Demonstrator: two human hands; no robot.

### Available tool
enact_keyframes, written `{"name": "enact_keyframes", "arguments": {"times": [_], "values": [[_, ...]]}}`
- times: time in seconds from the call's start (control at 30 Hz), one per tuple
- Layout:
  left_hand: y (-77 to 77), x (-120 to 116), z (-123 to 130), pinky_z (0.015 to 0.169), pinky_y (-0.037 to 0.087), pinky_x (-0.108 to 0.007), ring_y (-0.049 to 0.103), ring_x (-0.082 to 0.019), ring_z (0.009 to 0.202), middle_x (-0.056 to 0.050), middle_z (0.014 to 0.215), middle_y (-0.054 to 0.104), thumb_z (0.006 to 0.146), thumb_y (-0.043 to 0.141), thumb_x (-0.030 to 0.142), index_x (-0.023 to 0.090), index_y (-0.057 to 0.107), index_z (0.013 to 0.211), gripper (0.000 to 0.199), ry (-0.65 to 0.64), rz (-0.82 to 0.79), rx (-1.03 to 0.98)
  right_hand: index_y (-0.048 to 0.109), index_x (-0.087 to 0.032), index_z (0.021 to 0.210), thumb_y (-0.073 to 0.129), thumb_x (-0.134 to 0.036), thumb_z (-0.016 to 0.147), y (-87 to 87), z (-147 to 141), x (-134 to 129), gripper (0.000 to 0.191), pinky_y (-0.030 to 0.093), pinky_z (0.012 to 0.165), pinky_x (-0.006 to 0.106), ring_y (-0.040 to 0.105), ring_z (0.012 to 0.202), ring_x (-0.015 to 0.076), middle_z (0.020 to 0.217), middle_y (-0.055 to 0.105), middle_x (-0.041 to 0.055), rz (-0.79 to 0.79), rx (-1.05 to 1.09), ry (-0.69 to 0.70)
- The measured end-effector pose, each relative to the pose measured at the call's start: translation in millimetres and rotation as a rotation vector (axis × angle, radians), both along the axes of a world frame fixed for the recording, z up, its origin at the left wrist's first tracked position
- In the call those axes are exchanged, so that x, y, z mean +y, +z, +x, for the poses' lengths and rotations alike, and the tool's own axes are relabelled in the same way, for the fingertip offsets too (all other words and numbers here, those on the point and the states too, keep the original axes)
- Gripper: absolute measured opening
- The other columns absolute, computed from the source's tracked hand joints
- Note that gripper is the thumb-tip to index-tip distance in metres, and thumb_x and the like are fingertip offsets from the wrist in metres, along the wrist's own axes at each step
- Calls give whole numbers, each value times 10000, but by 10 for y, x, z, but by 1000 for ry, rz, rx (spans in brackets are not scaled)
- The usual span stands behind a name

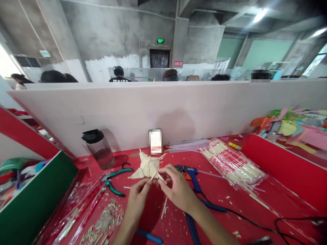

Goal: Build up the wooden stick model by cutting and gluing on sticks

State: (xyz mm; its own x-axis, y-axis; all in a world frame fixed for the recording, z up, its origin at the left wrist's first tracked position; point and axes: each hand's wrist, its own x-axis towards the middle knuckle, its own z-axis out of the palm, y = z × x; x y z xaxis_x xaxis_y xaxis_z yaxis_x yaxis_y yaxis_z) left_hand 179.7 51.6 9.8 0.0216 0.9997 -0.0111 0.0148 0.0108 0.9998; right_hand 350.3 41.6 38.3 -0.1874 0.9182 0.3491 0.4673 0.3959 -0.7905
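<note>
A pale star (149,166), built up from layered thin wooden sticks, is held just above the red table in front of me. My left hand (139,194) pinches its near edge with thumb and fingers. On the other side my right hand (177,189) is closed on the star's lower right arm, with thumb and forefinger by the stick ends. The fingertips partly hide that arm. Close to my right hand lies a blue glue gun (194,180). Green-handled pliers (114,174) rest left of my left hand.
A dark-lidded bottle (99,149) and a phone (155,141) stand by the white partition (122,112). Bagged wooden sticks (232,163) lie at right. Stick offcuts (104,221) litter the front left. A black cord (245,217) crosses the right side. Blue handles (192,228) lie near my right forearm.
</note>
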Motion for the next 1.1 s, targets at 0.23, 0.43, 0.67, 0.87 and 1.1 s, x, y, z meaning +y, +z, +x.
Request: {"name": "enact_keyframes", "arguments": {"times": [0.23,0.43,0.67,0.87,1.1], "values": [[-50,-2,-1,466,175,-212,265,-78,453,87,466,346,686,691,583,103,749,834,506,-39,-28,-38,578,-231,1255,563,-325,933,304,225,-41,335,513,781,283,646,923,174,1121,663,69,-53,-32,90],[-42,6,-8,476,183,-221,277,-87,463,89,474,336,695,671,590,77,749,887,554,-73,-9,-27,574,-229,1265,440,-210,939,568,643,-38,353,485,706,255,657,738,148,889,741,14,-26,-157,-87],[-93,44,-30,470,185,-215,274,-83,462,84,482,365,675,681,613,76,752,899,586,-88,-4,-44,691,-242,1088,532,-181,860,336,752,106,285,483,742,265,708,796,180,887,777,23,-52,-359,-211],[-92,39,-41,473,193,-212,289,-80,479,69,511,408,681,695,587,80,753,897,553,-80,-7,-52,704,-222,1065,600,-197,821,210,751,184,266,477,716,263,709,796,193,852,772,33,-61,-365,-196],[-82,52,-56,485,190,-219,286,-85,485,68,518,419,684,686,575,90,750,904,536,-84,-26,-53,654,-218,1097,603,-149,784,226,790,195,325,428,643,235,641,679,151,803,742,-8,-26,-382,-222]]}}
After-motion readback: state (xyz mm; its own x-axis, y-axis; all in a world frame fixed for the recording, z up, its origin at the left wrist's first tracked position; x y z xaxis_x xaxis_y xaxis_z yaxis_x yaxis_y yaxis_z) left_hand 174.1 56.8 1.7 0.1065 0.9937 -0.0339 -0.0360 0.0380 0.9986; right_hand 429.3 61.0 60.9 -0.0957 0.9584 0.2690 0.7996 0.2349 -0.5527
